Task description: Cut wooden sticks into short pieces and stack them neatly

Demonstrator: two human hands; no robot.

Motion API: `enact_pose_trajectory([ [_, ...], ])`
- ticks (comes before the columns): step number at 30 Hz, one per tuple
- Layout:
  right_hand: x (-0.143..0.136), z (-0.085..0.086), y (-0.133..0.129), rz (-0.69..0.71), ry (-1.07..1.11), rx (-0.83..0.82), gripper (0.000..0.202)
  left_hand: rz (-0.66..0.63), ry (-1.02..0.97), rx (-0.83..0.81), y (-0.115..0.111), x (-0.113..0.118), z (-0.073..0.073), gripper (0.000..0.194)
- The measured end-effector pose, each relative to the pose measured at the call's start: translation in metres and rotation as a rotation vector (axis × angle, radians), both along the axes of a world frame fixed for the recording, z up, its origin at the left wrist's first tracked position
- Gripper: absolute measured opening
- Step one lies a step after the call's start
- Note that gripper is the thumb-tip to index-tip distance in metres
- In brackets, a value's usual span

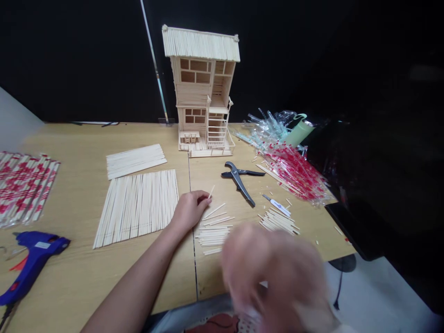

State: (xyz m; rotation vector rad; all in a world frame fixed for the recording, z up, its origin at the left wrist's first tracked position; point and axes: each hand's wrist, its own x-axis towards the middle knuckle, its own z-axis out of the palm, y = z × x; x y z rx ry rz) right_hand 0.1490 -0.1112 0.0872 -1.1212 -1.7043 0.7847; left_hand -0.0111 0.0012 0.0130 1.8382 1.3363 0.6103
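My left hand point(190, 208) rests on the table with thumb and fingers pinched on a short wooden stick point(211, 192), which points up and away. Close beside that hand lie several loose sticks point(214, 236) in a rough pile. My right hand point(274, 273) is raised near the camera at the lower right and smeared by motion; its fingers cannot be made out, nor anything in them. Beyond it is a second pile of short sticks point(279, 221), with a white craft knife point(280, 207) lying by it. Black-handled cutters point(239, 182) sit open farther back.
A two-storey stick house point(203, 92) stands at the back. Left of my arm are a large stick panel point(138, 203) and a smaller panel point(135, 161). A blue glue gun point(34, 259) and wrapped chopsticks point(26, 187) lie far left. Plastic wrappers point(294, 166) heap at the right.
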Motion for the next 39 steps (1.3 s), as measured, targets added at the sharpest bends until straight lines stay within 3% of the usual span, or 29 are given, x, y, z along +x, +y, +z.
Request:
enact_pose_trajectory([
  [3,0.017,-0.010,0.049,-0.129,0.028,-0.089,0.019,0.053,-0.097,0.000,0.002,0.000,-0.002,0.020],
  [5,0.026,-0.031,0.081,-0.197,0.049,-0.120,0.017,0.064,-0.119,0.012,0.003,-0.001,-0.004,0.018],
  [7,0.029,-0.058,0.103,-0.162,0.082,-0.292,0.020,0.060,-0.102,0.029,0.004,-0.001,-0.006,0.017],
  [10,0.024,-0.091,0.113,-0.132,0.088,-0.383,0.020,0.038,-0.039,0.063,0.004,-0.001,-0.008,0.016],
  [12,0.019,-0.101,0.110,-0.111,0.087,-0.376,0.019,0.018,-0.006,0.078,0.004,-0.001,-0.008,0.015],
  [23,0.011,-0.090,0.097,-0.079,-0.022,-0.226,0.008,-0.010,0.016,0.090,0.004,-0.001,-0.008,0.011],
  [35,0.008,-0.080,0.096,-0.081,-0.290,-0.143,0.010,-0.075,0.305,0.247,0.002,-0.002,-0.009,0.021],
  [37,0.009,-0.083,0.097,-0.085,-0.243,-0.158,0.011,-0.076,0.270,0.246,0.003,-0.002,-0.010,0.021],
  [39,0.012,-0.087,0.100,-0.087,-0.023,-0.260,0.013,-0.064,0.133,0.172,0.004,-0.003,-0.011,0.023],
])
